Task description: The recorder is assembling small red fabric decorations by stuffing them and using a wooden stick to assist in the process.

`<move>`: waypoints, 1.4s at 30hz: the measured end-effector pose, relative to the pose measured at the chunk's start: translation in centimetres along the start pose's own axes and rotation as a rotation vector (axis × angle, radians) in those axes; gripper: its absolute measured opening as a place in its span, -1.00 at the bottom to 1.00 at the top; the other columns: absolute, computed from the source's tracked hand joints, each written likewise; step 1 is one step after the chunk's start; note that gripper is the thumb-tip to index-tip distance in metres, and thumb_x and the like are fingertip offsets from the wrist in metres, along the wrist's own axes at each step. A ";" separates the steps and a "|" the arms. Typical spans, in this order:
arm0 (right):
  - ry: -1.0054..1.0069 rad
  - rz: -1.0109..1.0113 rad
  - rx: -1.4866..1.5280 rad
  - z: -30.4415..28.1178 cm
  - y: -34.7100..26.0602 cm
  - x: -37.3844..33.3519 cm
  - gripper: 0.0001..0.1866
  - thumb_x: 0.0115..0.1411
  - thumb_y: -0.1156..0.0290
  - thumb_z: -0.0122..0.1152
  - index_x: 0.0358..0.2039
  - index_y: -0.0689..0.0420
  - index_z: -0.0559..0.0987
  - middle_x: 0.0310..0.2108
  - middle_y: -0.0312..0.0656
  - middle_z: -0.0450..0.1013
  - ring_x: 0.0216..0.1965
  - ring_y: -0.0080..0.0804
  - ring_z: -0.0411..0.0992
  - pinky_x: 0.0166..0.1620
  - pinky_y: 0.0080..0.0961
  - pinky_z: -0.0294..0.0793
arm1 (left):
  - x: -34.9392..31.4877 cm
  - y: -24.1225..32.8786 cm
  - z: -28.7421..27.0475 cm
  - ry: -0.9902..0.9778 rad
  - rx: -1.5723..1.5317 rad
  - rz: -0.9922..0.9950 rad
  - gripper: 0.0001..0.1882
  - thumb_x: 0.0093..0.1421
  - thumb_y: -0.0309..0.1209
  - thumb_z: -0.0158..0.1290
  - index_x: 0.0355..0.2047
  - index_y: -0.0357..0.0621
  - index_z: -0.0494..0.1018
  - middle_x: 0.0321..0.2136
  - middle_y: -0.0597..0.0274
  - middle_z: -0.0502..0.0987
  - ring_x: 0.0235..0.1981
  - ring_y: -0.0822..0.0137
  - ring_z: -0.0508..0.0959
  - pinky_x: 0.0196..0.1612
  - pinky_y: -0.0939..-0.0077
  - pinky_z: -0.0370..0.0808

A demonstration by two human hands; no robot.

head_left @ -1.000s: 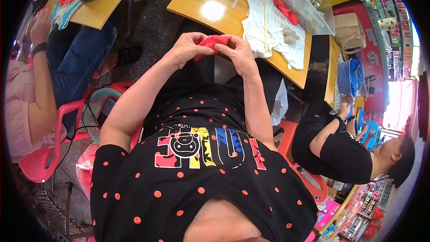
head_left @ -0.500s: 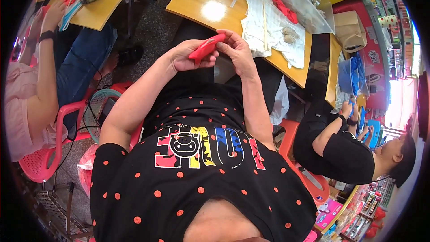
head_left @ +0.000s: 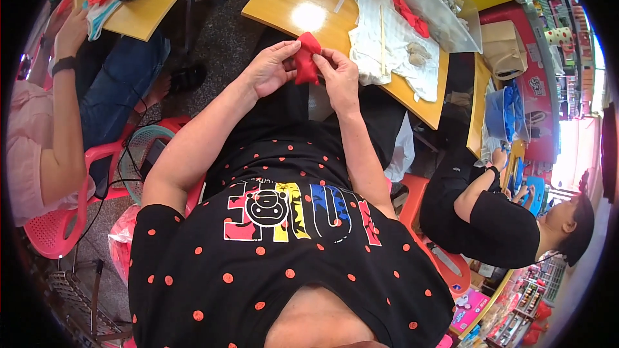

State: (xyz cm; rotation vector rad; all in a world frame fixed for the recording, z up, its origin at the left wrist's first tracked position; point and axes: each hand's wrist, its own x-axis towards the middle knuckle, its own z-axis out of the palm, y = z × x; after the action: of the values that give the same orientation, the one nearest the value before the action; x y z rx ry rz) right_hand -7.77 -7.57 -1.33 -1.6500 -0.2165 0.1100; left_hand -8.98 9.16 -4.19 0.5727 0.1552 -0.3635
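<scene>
Between my two hands, above my lap and just short of the table's near edge, is a small piece of red cloth (head_left: 307, 58), upright and narrowed in the middle. My left hand (head_left: 274, 67) pinches its left side near the top between thumb and fingers. On the right side, my right hand (head_left: 340, 77) grips it with thumb and bent fingers. Whether the cloth has anything inside cannot be seen. Farther right on the table lies a white cloth (head_left: 369, 32) with a thin wooden stick (head_left: 382, 42), a beige clump (head_left: 419, 55) and more red fabric (head_left: 409, 14).
A yellow wooden table (head_left: 277, 1) stands ahead, with a clear plastic bin (head_left: 445, 16) at its right. A brown paper bag (head_left: 506, 48) and blue tub (head_left: 498, 116) are beyond. One person (head_left: 496, 219) sits right, another (head_left: 48, 135) left by a pink chair (head_left: 55, 225).
The red cloth has turned from lying slantwise to standing upright between my hands. My left hand's fingers have shifted to its upper left side; my right hand has moved slightly lower.
</scene>
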 end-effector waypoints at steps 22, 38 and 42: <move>-0.014 0.133 0.242 -0.2 0.4 -0.1 -0.76 0.13 0.41 0.22 -0.23 0.28 0.56 -0.33 -0.19 0.51 -0.37 -0.53 0.45 -0.25 -0.64 0.43 | -0.4 0.0 0.3 0.021 0.039 -0.068 -0.81 0.17 -0.34 0.09 -0.20 0.02 0.41 -0.24 0.36 0.52 -0.17 0.44 0.50 -0.10 0.42 0.46; -0.124 0.212 -0.284 -17.4 -7.2 -7.0 -0.76 0.05 0.43 0.28 -0.30 0.31 0.58 -0.43 -0.34 0.49 -0.40 -0.66 0.39 -0.32 -0.71 0.37 | -0.2 0.5 -0.5 -0.096 0.109 -0.253 -0.62 0.25 -0.15 -0.04 -0.08 -0.16 0.40 -0.25 0.19 0.51 -0.20 0.28 0.52 -0.07 0.28 0.48; 0.262 0.270 -0.075 -27.0 -1.8 -13.0 -0.74 0.05 0.37 0.30 -0.29 0.29 0.60 -0.40 -0.31 0.51 -0.40 -0.65 0.41 -0.32 -0.69 0.38 | 0.3 0.3 -0.9 -0.076 0.192 -0.287 -0.65 0.25 -0.19 -0.04 -0.07 -0.14 0.40 -0.23 0.22 0.51 -0.19 0.31 0.51 -0.08 0.36 0.48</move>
State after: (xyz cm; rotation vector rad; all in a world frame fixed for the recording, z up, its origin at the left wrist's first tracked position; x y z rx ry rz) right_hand -15.17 -36.41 2.21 -1.7424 0.2051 0.0896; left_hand -8.65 9.79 -4.83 0.7275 0.1301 -0.6830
